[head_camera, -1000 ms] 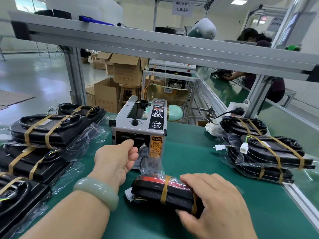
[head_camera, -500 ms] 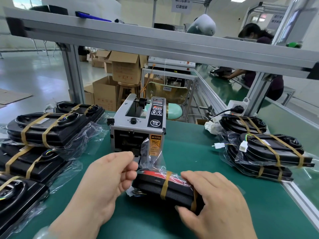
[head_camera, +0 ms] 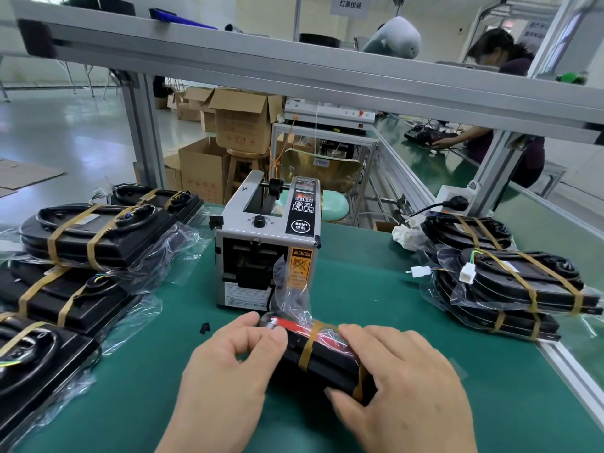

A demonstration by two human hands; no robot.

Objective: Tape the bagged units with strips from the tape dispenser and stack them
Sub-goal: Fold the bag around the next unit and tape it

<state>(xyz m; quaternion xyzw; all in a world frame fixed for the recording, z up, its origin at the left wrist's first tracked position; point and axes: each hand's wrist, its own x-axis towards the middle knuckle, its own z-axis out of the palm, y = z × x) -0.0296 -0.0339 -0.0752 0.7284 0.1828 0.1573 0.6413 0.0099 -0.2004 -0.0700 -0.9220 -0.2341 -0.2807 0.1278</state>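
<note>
Before dispenser (head_camera: 268, 243): bag (head_camera: 291, 299) holds taped unit (head_camera: 327, 358).
Left hand (head_camera: 228, 371) pinches one end; right hand (head_camera: 402, 387) grips the other.

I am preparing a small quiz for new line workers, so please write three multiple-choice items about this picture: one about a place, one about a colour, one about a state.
1. Where does the tape dispenser stand?
A) on the upper rail
B) on the table mat, just behind the bagged unit that is being held
C) on top of the right stack

2. What colour is the table mat?
A) grey
B) blue
C) green

3. How is the bagged unit handled?
A) it lies untouched
B) the left hand and the right hand hold it at its ends
C) it lies on top of the left stack

Answers:
1 B, the dispenser stands on the mat directly beyond the unit.
2 C, the bare mat around the unit is green.
3 B, one hand is at each end of the unit.
</note>
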